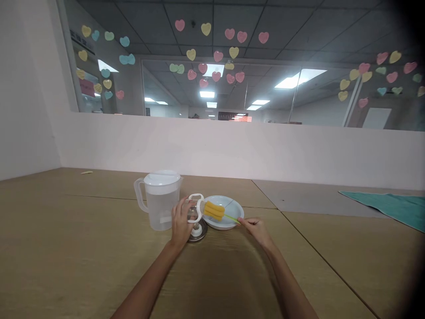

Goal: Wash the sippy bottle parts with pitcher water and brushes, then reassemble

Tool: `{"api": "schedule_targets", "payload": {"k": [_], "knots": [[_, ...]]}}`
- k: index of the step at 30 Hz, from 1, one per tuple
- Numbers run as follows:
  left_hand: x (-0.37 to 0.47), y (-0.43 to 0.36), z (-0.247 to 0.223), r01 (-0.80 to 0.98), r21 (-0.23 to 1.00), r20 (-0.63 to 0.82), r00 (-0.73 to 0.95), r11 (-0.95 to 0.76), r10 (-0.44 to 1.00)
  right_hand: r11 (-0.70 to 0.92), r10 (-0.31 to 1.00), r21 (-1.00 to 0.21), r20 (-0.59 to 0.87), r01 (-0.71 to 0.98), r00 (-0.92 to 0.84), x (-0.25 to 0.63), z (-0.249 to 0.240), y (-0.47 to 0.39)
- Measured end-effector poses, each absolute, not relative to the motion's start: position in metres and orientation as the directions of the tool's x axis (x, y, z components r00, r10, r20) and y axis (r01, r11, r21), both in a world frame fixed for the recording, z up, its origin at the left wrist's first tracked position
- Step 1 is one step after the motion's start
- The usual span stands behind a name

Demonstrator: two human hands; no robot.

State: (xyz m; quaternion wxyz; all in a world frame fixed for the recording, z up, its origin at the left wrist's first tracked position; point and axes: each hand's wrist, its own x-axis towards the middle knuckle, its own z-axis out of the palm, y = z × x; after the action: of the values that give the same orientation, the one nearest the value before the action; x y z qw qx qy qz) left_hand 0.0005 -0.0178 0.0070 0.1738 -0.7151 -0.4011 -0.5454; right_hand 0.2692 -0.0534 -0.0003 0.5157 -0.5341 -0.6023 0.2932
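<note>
My left hand is wrapped round a clear baby bottle with a white two-handled collar, tipped on its side with its mouth to the right. Between thumb and fingers, my right hand pinches the thin green handle of a bottle brush. Its yellow sponge head is at the bottle's mouth; whether the tip is inside I cannot tell. Both are held over the left part of a white bowl. Below the bottle, a white bottle top rests on a round metal dish.
A lidded clear plastic pitcher holding liquid stands left of my left hand. On the right of the table lies a teal cloth. A white wall with a window above it rises behind the table.
</note>
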Motion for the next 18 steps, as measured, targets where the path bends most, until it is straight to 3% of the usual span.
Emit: {"api": "schedule_targets", "payload": {"k": [9,18], "knots": [[0.012,-0.024,-0.003,0.733,-0.123,0.886,0.385,-0.669,0.259,0.295,0.939,-0.872,0.341,0.389,0.053,0.270,0.000,-0.059],[0.025,-0.031,-0.002,0.725,-0.084,0.903,0.346,-0.683,0.256,0.259,0.949,-0.892,0.307,0.371,0.074,0.270,0.002,-0.060]]}}
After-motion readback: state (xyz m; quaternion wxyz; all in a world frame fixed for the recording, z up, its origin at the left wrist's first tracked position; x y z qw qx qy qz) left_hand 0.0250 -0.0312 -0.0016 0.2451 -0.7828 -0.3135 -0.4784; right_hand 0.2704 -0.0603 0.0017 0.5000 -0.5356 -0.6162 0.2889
